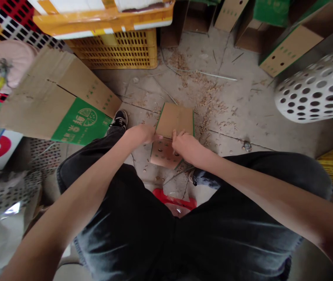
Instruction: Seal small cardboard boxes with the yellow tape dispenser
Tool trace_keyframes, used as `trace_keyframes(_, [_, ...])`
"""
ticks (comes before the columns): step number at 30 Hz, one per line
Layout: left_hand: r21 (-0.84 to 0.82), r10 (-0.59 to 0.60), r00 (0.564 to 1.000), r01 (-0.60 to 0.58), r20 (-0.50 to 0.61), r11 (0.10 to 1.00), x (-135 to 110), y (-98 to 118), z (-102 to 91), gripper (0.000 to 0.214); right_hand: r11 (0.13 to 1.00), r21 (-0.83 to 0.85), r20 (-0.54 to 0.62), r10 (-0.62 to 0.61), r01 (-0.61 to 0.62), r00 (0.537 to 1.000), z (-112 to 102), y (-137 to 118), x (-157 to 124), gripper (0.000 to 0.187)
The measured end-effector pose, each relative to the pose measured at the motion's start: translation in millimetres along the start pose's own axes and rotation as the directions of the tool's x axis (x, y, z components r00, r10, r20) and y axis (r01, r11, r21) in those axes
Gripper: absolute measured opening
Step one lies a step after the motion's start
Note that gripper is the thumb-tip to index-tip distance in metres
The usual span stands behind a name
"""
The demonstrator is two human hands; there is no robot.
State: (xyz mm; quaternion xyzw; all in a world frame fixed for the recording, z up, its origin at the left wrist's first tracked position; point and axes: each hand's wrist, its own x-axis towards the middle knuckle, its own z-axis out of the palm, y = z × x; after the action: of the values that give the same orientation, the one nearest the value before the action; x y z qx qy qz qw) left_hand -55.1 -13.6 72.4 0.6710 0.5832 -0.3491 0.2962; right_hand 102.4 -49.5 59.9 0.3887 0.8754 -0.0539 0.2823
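While hands [144, 134] [187, 147] touch carton [175, 119] edge, open floor [251, 128] lies rightward.

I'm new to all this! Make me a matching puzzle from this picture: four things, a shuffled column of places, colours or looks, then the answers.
Things
1. Small cardboard box
2. Round-holed basket at the right
3. Crate at the top
4. Large cardboard box at the left

Places, colours and looks
A. Yellow
B. Bears a fruit-slice print on green
C. At the left hand and right hand
D. White

Pairs: 1-C, 2-D, 3-A, 4-B.
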Motion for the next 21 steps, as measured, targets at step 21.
trace_keyframes(21, [-0.038, -0.024, 0.999, 0.023, -0.023, 0.999, 16, -9, 2.7, 0.075, 0.985, 0.069, -0.226, -0.136, 0.155, 0.965, -23, 25, -7, 0.026])
